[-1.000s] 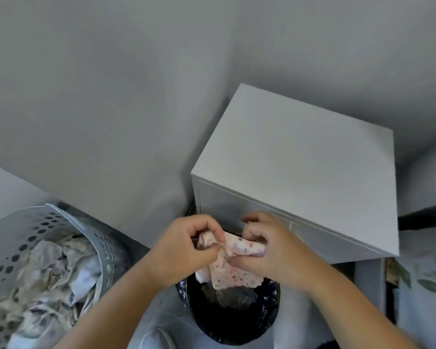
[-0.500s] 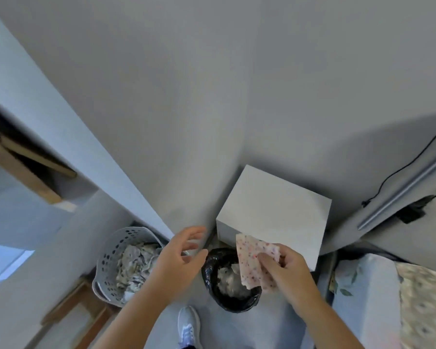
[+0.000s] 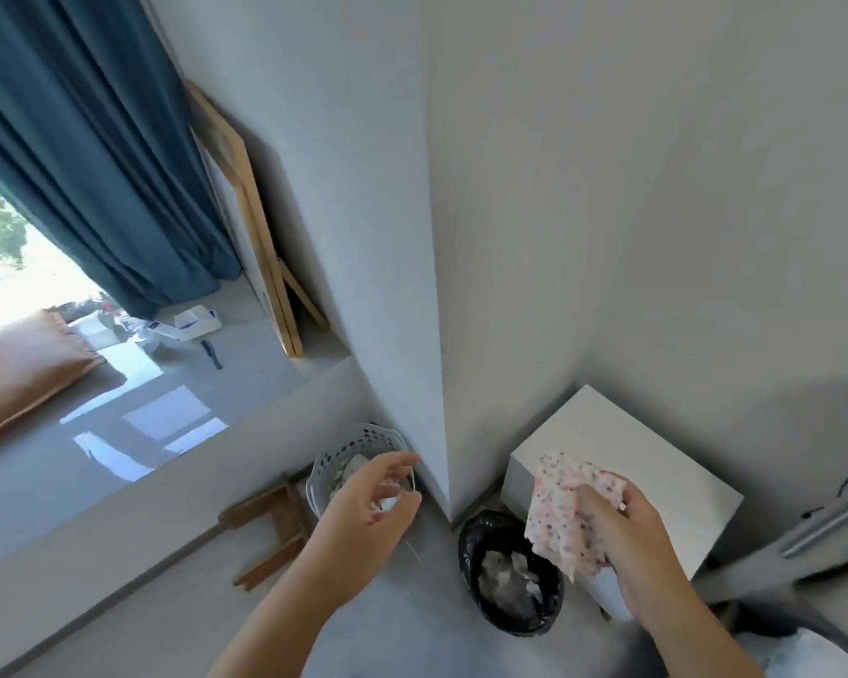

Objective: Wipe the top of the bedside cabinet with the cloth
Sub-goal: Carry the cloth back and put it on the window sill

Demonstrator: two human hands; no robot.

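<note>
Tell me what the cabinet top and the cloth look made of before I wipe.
The bedside cabinet top looks like smooth matte white laminate or painted board: flat, even, no visible grain, sharp edges. The cloth in the right hand looks like thin soft fabric, white with small coloured dots; it drapes limply.

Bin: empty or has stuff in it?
Has stuff in it. The bin, lined with a black bag, shows pale crumpled waste inside; how full, cannot tell.

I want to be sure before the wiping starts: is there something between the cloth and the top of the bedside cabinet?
Nothing visible does. The right hand holds the cloth just in front of the bedside cabinet, whose white top shows bare. The black-lined bin stands lower, beside the cabinet, not in the path.
</note>
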